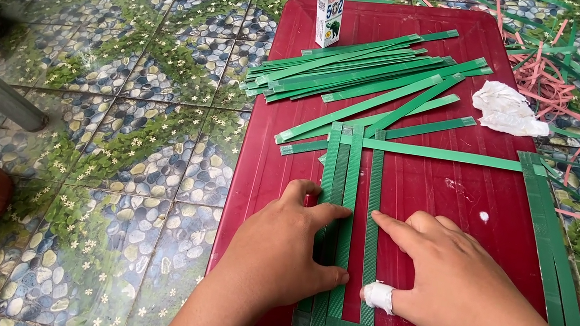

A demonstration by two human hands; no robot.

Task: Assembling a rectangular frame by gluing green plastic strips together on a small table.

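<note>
The left hand (292, 245) is lying flat and open on three green strips (334, 216) that are sitting side by side on the red board (448, 196). It is pressing them down, not gripping. The right hand (454, 278) is open too, pointing one finger at a fourth strip (375, 200) just beside them, with white tape (379, 296) wrapping its thumb. More loose green strips (351, 72) are piling near a small white box (330, 10).

Left hand (287, 252) lies flat; right hand (450, 278) points its forefinger, thumb seemingly bandaged.
</note>
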